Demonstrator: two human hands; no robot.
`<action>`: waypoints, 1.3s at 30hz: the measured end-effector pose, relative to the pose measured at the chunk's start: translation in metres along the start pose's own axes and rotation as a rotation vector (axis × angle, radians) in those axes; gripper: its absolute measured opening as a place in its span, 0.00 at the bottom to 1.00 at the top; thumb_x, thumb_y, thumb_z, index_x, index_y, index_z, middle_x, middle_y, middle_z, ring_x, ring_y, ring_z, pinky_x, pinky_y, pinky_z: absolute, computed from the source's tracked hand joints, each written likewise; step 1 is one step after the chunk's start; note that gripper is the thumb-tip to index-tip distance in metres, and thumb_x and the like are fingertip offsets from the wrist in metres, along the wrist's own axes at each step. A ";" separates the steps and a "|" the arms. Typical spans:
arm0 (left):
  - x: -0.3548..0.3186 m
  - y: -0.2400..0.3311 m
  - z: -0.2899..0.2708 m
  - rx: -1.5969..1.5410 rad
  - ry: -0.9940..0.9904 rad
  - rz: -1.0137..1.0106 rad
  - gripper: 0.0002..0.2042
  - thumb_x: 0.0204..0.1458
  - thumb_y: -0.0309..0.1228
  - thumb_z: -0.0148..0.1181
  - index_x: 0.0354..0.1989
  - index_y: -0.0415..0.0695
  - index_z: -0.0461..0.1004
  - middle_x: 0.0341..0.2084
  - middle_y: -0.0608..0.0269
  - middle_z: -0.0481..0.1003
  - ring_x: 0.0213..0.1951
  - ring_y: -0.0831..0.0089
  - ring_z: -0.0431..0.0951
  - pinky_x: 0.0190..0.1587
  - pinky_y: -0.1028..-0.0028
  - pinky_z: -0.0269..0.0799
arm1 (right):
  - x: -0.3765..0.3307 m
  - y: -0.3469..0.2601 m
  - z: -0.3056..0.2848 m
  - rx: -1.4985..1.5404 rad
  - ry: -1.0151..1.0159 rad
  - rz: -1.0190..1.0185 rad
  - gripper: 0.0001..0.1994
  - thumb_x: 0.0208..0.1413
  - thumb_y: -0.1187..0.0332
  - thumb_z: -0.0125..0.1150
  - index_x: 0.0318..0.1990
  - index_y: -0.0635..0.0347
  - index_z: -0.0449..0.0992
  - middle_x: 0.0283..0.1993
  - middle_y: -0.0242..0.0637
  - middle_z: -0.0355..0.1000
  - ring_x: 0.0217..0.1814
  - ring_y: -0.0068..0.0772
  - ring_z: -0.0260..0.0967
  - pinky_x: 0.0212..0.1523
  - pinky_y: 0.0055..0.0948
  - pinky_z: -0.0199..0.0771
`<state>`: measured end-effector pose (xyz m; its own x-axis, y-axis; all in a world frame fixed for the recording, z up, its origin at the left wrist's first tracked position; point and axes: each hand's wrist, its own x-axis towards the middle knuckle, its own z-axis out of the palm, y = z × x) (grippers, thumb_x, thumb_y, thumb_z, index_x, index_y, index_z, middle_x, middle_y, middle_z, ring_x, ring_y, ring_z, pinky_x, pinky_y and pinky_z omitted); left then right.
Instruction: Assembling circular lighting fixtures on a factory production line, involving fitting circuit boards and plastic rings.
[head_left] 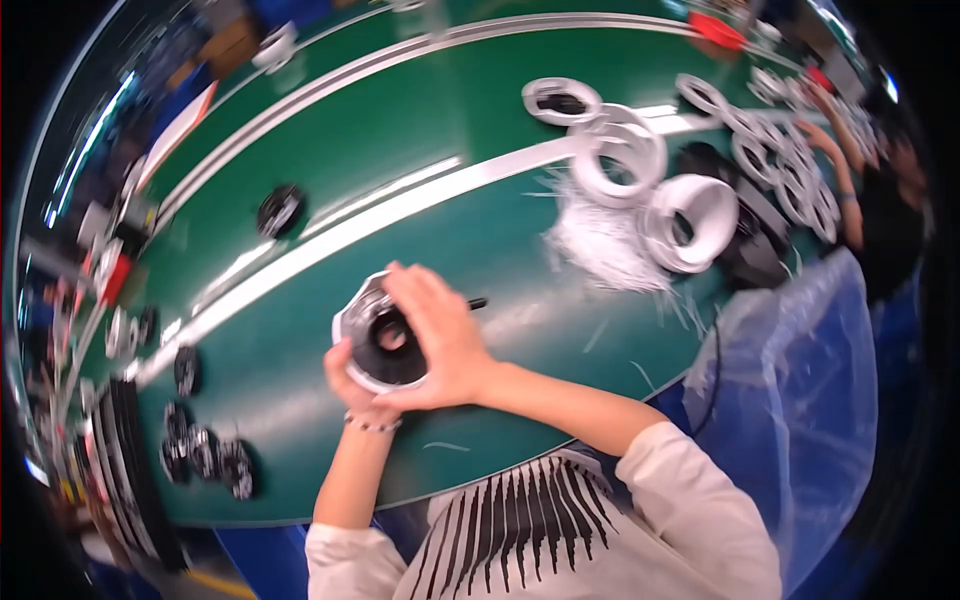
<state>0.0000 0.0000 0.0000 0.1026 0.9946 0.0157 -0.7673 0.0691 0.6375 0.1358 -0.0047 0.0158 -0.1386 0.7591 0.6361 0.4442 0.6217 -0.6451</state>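
Note:
Above the green table I hold a round white housing with a black ring-shaped inside, its open centre facing up. My left hand is closed around its lower left rim, partly hidden behind it. My right hand lies across its right side, with the fingers over the top rim and the thumb along the bottom. Just right of those fingers, the dark tip of a thin rod shows; what it belongs to is hidden.
To the right lie a heap of thin white strips and large white rings. Several black round parts stand at the left. Another black ring sits farther back. A clear plastic bag hangs right; beyond it a co-worker's arm reaches among white rings.

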 end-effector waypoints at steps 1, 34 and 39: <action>0.004 0.007 0.009 0.011 0.018 -0.057 0.23 0.45 0.41 0.45 0.46 0.37 0.63 0.43 0.55 0.68 0.45 0.64 0.68 0.50 0.68 0.63 | 0.000 0.004 0.002 -0.007 0.010 -0.001 0.46 0.24 0.47 0.67 0.53 0.64 0.56 0.58 0.48 0.52 0.60 0.56 0.46 0.56 0.45 0.47; 0.218 -0.048 0.063 0.105 0.052 -0.131 0.18 0.50 0.32 0.37 0.45 0.32 0.62 0.46 0.49 0.65 0.50 0.59 0.63 0.56 0.61 0.54 | -0.012 0.080 -0.198 -0.467 1.229 -0.084 0.05 0.41 0.80 0.55 0.29 0.65 0.68 0.32 0.40 0.63 0.36 0.34 0.61 0.38 0.28 0.63; 0.282 -0.107 0.053 0.064 0.104 0.029 0.14 0.54 0.29 0.42 0.48 0.37 0.59 0.46 0.52 0.64 0.49 0.60 0.64 0.52 0.60 0.59 | -0.014 0.095 -0.202 -0.626 1.177 0.013 0.25 0.44 0.75 0.58 0.50 0.66 0.57 0.59 0.45 0.47 0.58 0.42 0.50 0.53 0.37 0.55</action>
<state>0.1444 0.2689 -0.0232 0.0120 0.9990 -0.0428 -0.7266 0.0381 0.6860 0.3584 0.0054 0.0311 0.5698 -0.0511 0.8202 0.8128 0.1824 -0.5533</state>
